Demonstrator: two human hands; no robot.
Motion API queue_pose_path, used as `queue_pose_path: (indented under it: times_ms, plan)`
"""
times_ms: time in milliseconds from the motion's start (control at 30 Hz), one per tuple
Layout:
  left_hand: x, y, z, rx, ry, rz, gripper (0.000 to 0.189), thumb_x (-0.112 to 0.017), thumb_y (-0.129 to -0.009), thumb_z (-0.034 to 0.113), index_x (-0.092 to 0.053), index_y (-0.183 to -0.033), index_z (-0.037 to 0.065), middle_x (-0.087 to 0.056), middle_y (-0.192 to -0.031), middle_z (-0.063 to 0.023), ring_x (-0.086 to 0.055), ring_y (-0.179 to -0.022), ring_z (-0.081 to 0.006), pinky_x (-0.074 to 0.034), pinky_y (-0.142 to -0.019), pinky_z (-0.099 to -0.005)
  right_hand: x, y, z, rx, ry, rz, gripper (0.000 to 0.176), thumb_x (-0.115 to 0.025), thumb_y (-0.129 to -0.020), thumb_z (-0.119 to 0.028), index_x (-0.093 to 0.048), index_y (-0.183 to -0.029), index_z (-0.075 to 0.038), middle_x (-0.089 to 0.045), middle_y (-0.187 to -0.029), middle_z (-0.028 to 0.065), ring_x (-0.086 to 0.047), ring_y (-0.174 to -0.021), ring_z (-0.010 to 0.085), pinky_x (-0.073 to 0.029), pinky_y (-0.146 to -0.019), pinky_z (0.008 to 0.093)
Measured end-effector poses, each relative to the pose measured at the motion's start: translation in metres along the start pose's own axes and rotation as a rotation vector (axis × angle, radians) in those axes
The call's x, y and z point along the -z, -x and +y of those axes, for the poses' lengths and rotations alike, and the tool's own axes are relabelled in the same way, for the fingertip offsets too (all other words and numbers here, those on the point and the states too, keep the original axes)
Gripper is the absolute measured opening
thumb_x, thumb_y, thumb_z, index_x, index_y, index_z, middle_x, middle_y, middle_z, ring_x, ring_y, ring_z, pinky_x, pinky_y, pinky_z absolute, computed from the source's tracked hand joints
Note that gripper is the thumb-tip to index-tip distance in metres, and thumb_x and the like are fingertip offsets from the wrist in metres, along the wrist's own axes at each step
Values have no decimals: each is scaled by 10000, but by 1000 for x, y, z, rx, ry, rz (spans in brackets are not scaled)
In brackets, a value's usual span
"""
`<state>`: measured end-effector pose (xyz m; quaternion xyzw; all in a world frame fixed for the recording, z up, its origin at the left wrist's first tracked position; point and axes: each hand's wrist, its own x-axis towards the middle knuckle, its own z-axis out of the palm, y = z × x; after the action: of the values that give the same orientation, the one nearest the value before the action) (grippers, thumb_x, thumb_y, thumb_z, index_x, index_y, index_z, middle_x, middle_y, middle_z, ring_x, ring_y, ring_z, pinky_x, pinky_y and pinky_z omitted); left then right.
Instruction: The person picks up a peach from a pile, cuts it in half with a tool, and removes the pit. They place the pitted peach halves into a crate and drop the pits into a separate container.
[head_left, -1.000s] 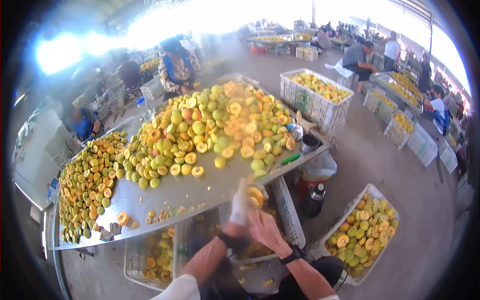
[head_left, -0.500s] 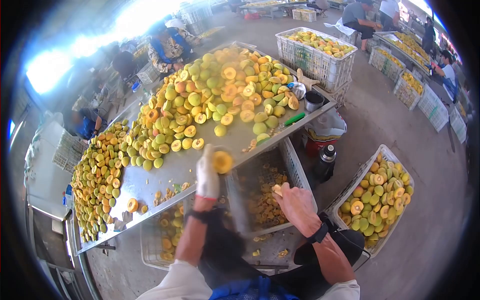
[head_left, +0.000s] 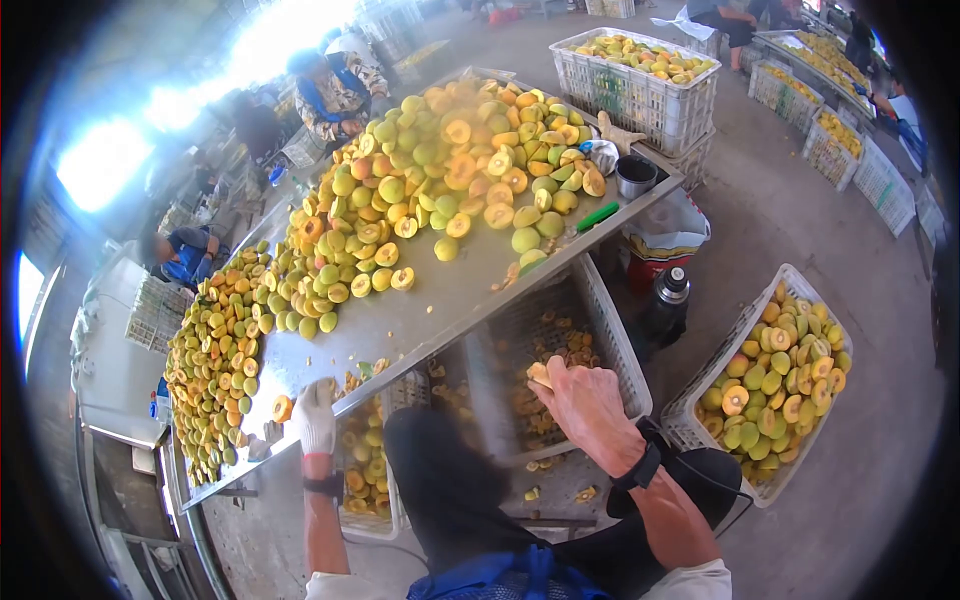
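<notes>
My left hand [head_left: 317,418], in a white glove, is at the near edge of the metal table [head_left: 400,330], fingers stretched toward the tabletop. No fruit shows in it. Just left of it lies a halved peach [head_left: 283,408], cut face up. My right hand [head_left: 590,405] is bare and closed round a short tool with a pale wooden handle [head_left: 540,375]; its working end is hidden. Below that hand, a crate [head_left: 612,330] contains pits and scraps. A large heap of yellow-green peaches [head_left: 390,190], many halved, covers the table's far side.
At right stands a crate of peaches [head_left: 690,385], beside a black thermos [head_left: 668,305]. A metal cup [head_left: 636,176] and a green-handled tool [head_left: 597,217] lie near the table's right corner. Another crate of halves [head_left: 365,470] sits under the table. People work at other tables behind.
My left hand has moved left and down to the table edge; the peach half it held is no longer in it. My right hand stays over the scrap crate. The view has shifted slightly.
</notes>
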<state>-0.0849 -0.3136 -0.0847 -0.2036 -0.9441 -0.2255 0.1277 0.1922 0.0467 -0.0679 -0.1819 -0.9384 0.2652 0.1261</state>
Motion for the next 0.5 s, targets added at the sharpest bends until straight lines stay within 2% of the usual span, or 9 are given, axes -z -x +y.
queue_pose_path:
  times_ms: [167,300,433,500]
  plan:
    - [-57,-79,76,-110,229,-123,298,-560,-1021,254,-748,-1149,61,-722,-1112,-180,-700,-1024,-322,-526,-898,-385,-10,-2,6,12,27,-28,328,-665,-1001,-327,-580,-906,-25,-672,-649,186,-705,-631,373,-546,-595,458]
    - [-131,-153,141,-274,45,-239,348,-608,-974,327,-736,-1185,82,-714,-1189,-172,-698,-1070,-333,-539,-920,-406,-17,-10,7,-46,81,-104,341,-626,-1015,-370,-608,-919,-44,-691,-694,162,-723,-671,350,-562,-625,443]
    - [-208,-210,163,-348,-186,-397,516,-672,-898,339,-638,-1354,99,-660,-1333,-178,-670,-1137,-366,-530,-967,-459,-20,-17,11,-96,96,-143,367,-589,-1032,-406,-607,-945,-50,-707,-735,156,-734,-696,341,-577,-637,433]
    - [-231,-218,167,-383,-192,-394,600,-699,-860,329,-597,-1406,101,-644,-1360,-190,-646,-1183,-382,-514,-998,-471,-20,-17,14,-104,36,-93,325,-620,-1021,-344,-575,-949,-30,-690,-701,178,-713,-681,371,-550,-621,464]
